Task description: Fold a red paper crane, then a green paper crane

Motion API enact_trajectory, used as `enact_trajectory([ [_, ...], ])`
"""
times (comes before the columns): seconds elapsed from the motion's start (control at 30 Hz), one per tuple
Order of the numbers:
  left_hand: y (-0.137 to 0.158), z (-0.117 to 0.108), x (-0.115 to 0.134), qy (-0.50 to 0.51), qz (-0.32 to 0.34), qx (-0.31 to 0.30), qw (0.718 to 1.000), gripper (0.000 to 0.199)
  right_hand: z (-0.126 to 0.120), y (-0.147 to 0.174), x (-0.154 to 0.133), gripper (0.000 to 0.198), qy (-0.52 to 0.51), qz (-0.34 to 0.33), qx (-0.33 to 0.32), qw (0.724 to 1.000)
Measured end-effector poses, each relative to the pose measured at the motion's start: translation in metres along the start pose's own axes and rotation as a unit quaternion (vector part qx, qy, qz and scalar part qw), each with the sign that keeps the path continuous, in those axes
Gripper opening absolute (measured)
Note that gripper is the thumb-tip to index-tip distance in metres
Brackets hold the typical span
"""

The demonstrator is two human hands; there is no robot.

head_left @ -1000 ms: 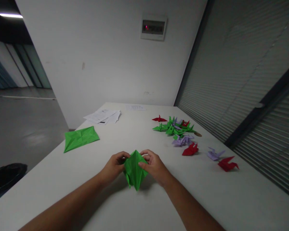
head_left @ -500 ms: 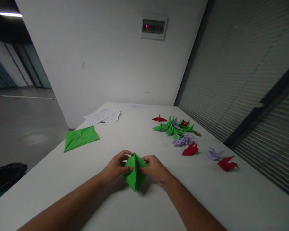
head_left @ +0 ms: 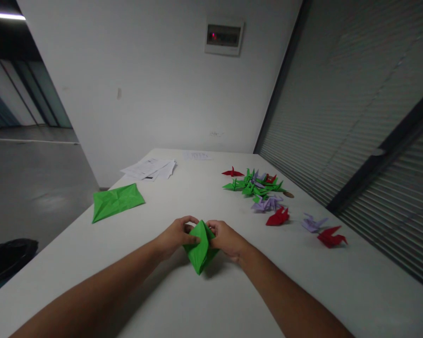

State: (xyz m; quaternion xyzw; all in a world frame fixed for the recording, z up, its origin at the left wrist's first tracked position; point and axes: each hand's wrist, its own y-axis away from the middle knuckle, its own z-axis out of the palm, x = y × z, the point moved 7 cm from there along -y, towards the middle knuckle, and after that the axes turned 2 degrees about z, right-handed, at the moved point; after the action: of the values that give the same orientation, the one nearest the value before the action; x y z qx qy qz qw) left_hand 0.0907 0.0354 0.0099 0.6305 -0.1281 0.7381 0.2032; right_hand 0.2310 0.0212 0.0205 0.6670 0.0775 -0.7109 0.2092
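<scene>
Green paper (head_left: 199, 253) at new angle between fingers (head_left: 188, 219)

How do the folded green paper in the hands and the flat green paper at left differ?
The folded paper is a pleated diamond; the flat paper spreads wider. The left hand and right hand hold the folded paper; the flat paper lies untouched. Both are green and creased.
</scene>
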Motion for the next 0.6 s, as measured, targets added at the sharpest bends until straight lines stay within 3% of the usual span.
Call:
enact_trajectory([
  [0.13, -0.005, 0.003, 0.000, 0.055, 0.000, 0.011, 0.998, 0.064, -0.010, -0.007, -0.003, 0.045, -0.026, -0.030, 0.062, 0.997],
  [0.3, -0.005, -0.003, -0.008, 0.058, -0.003, 0.033, 0.998, 0.072, -0.010, -0.009, 0.003, 0.042, -0.052, -0.049, 0.066, 0.995],
  [0.6, -0.005, -0.001, -0.014, -0.009, 0.029, 0.060, 0.998, 0.057, -0.008, 0.000, 0.010, 0.031, -0.055, -0.064, 0.077, 0.993],
])
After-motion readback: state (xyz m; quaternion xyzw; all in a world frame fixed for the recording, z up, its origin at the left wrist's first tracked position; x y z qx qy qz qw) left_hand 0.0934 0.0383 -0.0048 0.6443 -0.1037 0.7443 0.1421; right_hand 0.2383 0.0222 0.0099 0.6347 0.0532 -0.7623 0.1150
